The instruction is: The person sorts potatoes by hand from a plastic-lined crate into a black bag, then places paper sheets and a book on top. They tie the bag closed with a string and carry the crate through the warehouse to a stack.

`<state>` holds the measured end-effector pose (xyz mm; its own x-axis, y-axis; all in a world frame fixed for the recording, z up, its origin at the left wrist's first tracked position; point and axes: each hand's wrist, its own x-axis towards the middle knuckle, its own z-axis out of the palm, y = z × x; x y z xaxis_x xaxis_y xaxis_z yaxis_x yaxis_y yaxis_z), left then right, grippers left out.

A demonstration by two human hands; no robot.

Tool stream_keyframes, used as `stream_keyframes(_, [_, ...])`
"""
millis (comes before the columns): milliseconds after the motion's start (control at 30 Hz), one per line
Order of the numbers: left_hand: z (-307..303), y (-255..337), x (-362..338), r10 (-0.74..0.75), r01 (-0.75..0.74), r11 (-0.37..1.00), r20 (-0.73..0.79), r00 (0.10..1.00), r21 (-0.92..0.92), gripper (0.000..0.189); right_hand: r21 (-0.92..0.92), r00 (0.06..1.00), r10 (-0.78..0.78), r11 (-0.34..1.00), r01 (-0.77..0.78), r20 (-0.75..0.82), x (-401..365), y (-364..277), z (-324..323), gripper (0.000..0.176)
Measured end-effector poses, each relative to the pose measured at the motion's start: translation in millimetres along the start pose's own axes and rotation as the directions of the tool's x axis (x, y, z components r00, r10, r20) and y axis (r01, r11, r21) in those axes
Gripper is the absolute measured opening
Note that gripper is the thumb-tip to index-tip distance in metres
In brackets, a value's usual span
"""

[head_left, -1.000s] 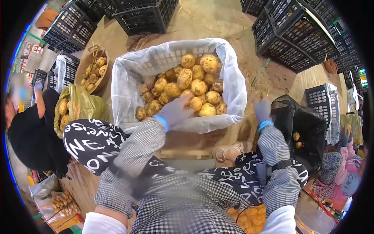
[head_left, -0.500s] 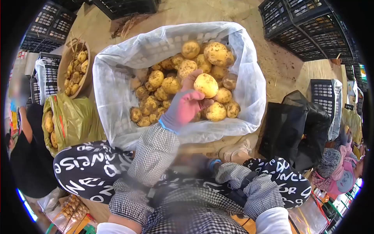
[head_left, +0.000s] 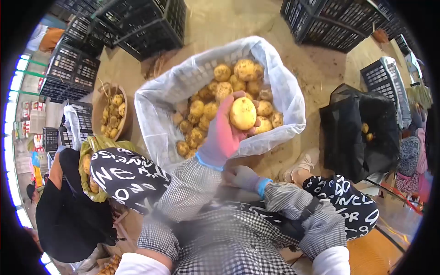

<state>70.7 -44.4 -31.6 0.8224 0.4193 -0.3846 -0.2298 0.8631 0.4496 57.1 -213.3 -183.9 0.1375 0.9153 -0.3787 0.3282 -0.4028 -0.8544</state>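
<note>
My left hand, in a pink and grey glove, is closed around a large yellow potato. It holds the potato up over the near side of a crate lined with white sheeting. Soil-marked potatoes of mixed sizes lie inside that crate. My right hand, gloved in grey, hovers low in front of my lap, just short of the crate's near edge. Blur and its angle hide how its fingers are set.
A round basket of potatoes and a green bag are on the left. On the right, a black bag holds a few small potatoes. Black crates are stacked behind. A person in black sits at the left.
The view has turned, shifting the surroundings. My left hand still holds the potato, now nearer to me. My right hand has risen into clearer view before my lap.
</note>
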Motion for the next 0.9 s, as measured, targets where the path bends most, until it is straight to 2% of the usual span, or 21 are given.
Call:
stream_keyframes(33, [9, -1, -15, 0.098, -0.101, 0.989, 0.03, 0.995, 0.108, 0.033, 0.061, 0.968, 0.035, 0.997, -0.051, 0.247, -7, -53, -42, 0.04])
stream_keyframes(133, [20, 2, -49, 0.256, -0.297, 0.889, 0.16, 0.953, 0.347, 0.041, 0.199, 0.948, -0.293, 0.943, 0.266, 0.122, -37, -85, -72, 0.041])
stream_keyframes(167, [20, 3, -57, 0.302, -0.362, 0.849, 0.209, 0.93, 0.385, 0.044, 0.258, 0.98, -0.2, 0.947, 0.19, 0.014, -44, -82, -83, 0.043])
stream_keyframes(200, [21, 2, -66, 0.344, -0.421, 0.805, 0.251, 0.905, 0.417, 0.047, 0.436, 0.993, -0.1, 0.892, 0.116, -0.059, -54, -97, -97, 0.046])
stream_keyframes(233, [28, 1, -79, 0.366, -0.46, 0.769, 0.283, 0.886, 0.444, 0.054, 0.606, 0.991, 0.002, 0.792, 0.078, -0.13, -64, -112, -110, 0.051])
stream_keyframes(267, [40, -2, -95, 0.383, -0.491, 0.736, 0.311, 0.87, 0.465, 0.06, 0.824, 0.983, 0.115, 0.565, 0.053, -0.142, -83, -143, -128, 0.056])
stream_keyframes(333, [49, -19, -110, 0.431, -0.577, 0.612, 0.384, 0.817, 0.541, 0.072, 0.932, 0.998, 0.005, 0.358, 0.061, -0.067, -91, -151, -137, 0.058])
stream_keyframes(367, [48, -29, -108, 0.459, -0.628, 0.507, 0.432, 0.777, 0.591, 0.076, 0.967, 0.997, -0.061, 0.249, 0.058, -0.044, -95, -154, -141, 0.059])
stream_keyframes(433, [56, -37, -107, 0.487, -0.722, 0.301, 0.55, 0.678, 0.623, 0.08, 0.952, 0.984, -0.145, 0.273, 0.135, -0.098, -87, -139, -139, 0.06])
stream_keyframes(467, [58, -39, -109, 0.456, -0.725, 0.29, 0.576, 0.679, 0.625, 0.08, 0.949, 0.977, -0.18, 0.272, 0.161, -0.114, -83, -131, -133, 0.06])
stream_keyframes(533, [58, -39, -112, 0.392, -0.723, 0.274, 0.613, 0.686, 0.635, 0.078, 0.958, 0.956, -0.144, 0.099, 0.271, -0.255, -87, -137, -136, 0.048])
stream_keyframes(600, [46, -44, -98, 0.401, -0.68, 0.325, 0.555, 0.729, 0.657, 0.072, 0.888, 0.888, -0.087, 0.051, 0.456, -0.451, -80, -119, -149, 0.039])
stream_keyframes(633, [34, -45, -89, 0.394, -0.654, 0.352, 0.528, 0.753, 0.67, 0.069, 0.819, 0.819, 0.018, 0.039, 0.573, -0.574, -74, -100, -164, 0.033])
stream_keyframes(667, [21, -41, -77, 0.411, -0.598, 0.379, 0.451, 0.793, 0.706, 0.065, 0.734, 0.724, 0.132, 0.046, 0.678, -0.677, -69, -72, -188, 0.028])
stream_keyframes(700, [8, -34, -61, 0.427, -0.539, 0.411, 0.368, 0.826, 0.735, 0.061, 0.647, 0.59, 0.352, 0.059, 0.76, -0.726, -66, -39, -217, 0.024])
stream_keyframes(733, [-4, -31, -48, 0.445, -0.482, 0.446, 0.28, 0.85, 0.754, 0.056, 0.543, 0.476, 0.407, 0.06, 0.838, -0.78, -86, -24, -240, 0.019])
stream_keyframes(767, [-10, -30, -39, 0.347, -0.261, 0.456, 0.101, 0.933, 0.851, 0.047, 0.23, 0.218, 0.125, 0.787, 0.573, -0.968, -89, 50, -273, 0.035])
stream_keyframes(800, [-26, -32, -23, 0.372, -0.281, 0.115, 0.221, 0.902, 0.953, 0.032, -0.168, -0.08, -0.18, 0.977, -0.135, -0.981, -96, 104, -300, 0.057])
stream_keyframes(833, [-41, -34, -9, 0.39, -0.259, -0.241, 0.338, 0.857, 0.935, 0.024, -0.1, -0.112, -0.129, 0.967, -0.233, -0.985, -113, 151, -318, 0.059])
stream_keyframes(867, [-59, -40, 15, 0.194, -0.334, -0.527, 0.494, 0.848, 0.781, 0.022, -0.027, -0.107, -0.047, 0.983, -0.179, -0.993, -127, 165, -328, 0.06])
stream_keyframes(900, [-63, -42, 30, -0.015, -0.433, -0.727, 0.619, 0.786, 0.533, 0.021, 0.094, -0.104, 0.092, 0.995, -0.016, -0.99, -133, 162, -341, 0.062])
